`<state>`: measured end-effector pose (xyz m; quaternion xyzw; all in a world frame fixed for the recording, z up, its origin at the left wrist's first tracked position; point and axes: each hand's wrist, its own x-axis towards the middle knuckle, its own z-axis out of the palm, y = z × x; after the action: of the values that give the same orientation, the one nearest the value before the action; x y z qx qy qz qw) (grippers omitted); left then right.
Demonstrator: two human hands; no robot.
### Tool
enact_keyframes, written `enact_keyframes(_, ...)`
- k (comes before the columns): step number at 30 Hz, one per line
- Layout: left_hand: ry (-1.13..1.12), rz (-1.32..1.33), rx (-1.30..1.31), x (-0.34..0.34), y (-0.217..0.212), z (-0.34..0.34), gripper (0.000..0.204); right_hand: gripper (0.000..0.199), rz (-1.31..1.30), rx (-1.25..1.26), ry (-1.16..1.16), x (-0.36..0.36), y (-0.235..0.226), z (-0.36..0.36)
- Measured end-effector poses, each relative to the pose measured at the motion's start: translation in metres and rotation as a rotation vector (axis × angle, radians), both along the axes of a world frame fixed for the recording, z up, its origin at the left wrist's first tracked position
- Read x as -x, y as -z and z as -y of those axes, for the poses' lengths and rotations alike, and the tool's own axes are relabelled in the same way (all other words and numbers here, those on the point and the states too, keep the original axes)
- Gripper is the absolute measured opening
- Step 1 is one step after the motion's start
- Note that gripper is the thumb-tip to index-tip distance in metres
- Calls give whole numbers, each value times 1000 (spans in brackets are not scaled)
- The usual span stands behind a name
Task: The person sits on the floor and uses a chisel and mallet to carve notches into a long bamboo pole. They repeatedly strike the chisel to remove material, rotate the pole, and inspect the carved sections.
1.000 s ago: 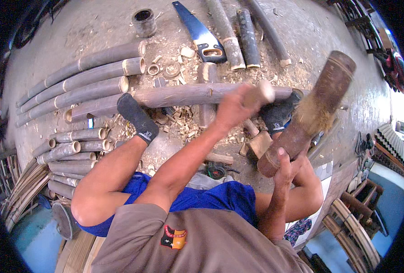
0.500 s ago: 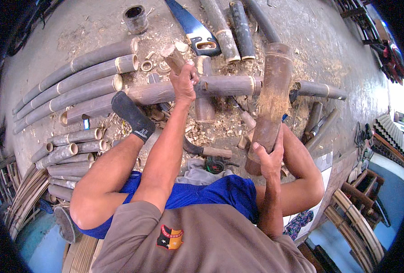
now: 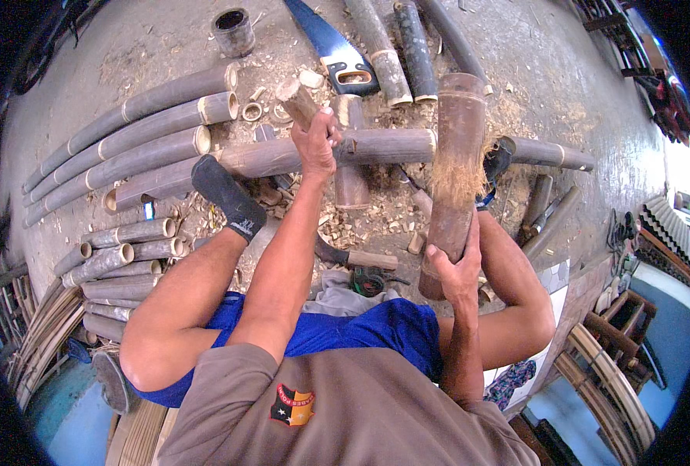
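Note:
My left hand (image 3: 315, 144) is closed round the thick wooden handle of a chisel (image 3: 295, 95); its working end, largely hidden by the fingers, meets a long dark bamboo pole (image 3: 388, 146). That pole lies crosswise before me, over a short bamboo piece (image 3: 351, 187). In my right hand (image 3: 459, 268) is a stout brown bamboo mallet (image 3: 462, 116), gripped near its lower end and held nearly upright, with a frayed, fibrous band round its middle. The mallet is to the right of the chisel, apart from it, and covers part of the pole.
Long bamboo poles (image 3: 159, 134) lie at left, above a stack of short bamboo pieces (image 3: 104, 268). A handsaw (image 3: 336, 56) and more bamboo (image 3: 415, 54) lie farther off, beside a dark pot (image 3: 233, 35). Near my lap are a wooden-handled blade (image 3: 368, 259) and wood chips.
The mallet's upper end has swung a little left, toward the chisel, so it stands more upright. My left hand and the chisel have barely moved.

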<state>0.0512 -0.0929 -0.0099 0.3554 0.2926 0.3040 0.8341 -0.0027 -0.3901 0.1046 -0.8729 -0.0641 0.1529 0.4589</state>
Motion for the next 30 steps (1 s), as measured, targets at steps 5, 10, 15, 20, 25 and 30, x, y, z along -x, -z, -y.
enact_keyframes(5,19,-41,-48,-1,14,-1,20,97,74,7,-49,-8,-11,-11)
enact_keyframes(10,-18,-187,-186,-8,-1,14,20,92,517,30,-141,-94,-80,-73)
enact_keyframes(15,84,-164,-183,-20,11,19,17,77,721,-181,-335,-174,-134,-153)
enact_keyframes(20,37,-215,-223,-21,8,8,14,65,703,497,-957,-191,-132,-178)
enact_keyframes(25,99,-209,-162,-16,4,14,14,60,783,111,-666,-214,-140,-192)
enact_keyframes(30,123,-242,-149,-13,2,12,14,80,703,664,-1065,-186,-103,-170)
